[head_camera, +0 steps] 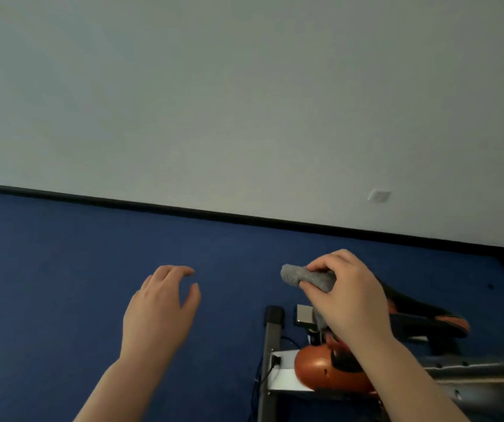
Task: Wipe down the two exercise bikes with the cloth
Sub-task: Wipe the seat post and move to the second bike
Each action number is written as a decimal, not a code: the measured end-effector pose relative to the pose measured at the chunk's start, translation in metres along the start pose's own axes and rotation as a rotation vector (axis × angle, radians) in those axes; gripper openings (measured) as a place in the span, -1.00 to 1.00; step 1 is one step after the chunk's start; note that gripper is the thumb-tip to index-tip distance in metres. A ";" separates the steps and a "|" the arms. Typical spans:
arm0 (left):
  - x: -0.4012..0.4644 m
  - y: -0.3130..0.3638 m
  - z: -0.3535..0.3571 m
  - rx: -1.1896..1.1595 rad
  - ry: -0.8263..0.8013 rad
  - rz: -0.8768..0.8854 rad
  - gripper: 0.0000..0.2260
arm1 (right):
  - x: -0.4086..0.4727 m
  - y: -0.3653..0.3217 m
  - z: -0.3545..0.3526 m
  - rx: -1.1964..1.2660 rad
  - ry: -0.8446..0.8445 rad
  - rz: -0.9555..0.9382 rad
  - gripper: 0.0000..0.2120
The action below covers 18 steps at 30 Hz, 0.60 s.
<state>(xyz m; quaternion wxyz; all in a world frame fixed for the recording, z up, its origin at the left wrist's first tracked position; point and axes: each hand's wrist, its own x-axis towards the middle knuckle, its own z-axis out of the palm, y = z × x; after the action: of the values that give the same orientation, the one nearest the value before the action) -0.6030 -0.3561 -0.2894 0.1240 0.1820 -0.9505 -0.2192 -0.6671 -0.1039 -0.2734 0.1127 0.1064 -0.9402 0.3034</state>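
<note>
My right hand (348,296) grips a bunched grey cloth (301,276), held in the air above an exercise bike at the lower right. The bike shows an orange body (320,371), a black and orange saddle (421,315) partly behind my hand, and a grey base bar with a black end cap (270,345). My left hand (162,312) hovers over the floor to the left, fingers loosely bent and holding nothing. Only one bike is in view.
Blue carpet (77,284) covers the floor up to a black skirting board (183,208) under a white wall. A white wall socket (379,195) sits low on the wall at the right. A grey perforated post (482,379) of the bike runs along the lower right.
</note>
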 end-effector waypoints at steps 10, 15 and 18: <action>0.231 -0.038 0.041 0.004 -0.172 0.237 -0.75 | 0.148 -0.029 0.093 -0.073 0.102 0.262 -0.83; 0.345 -0.025 0.056 0.043 -0.235 0.460 -0.75 | 0.205 -0.033 0.107 -0.136 0.197 0.421 -0.82; 0.391 0.007 0.084 0.012 -0.303 0.560 -0.76 | 0.226 -0.022 0.103 -0.197 0.242 0.512 -0.82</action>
<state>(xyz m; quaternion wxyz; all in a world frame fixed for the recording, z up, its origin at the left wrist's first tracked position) -0.9846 -0.4752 -0.2983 0.0357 -0.1205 -0.9726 -0.1957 -0.8914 -0.2119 -0.2804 0.1534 -0.1827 -0.9410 0.2400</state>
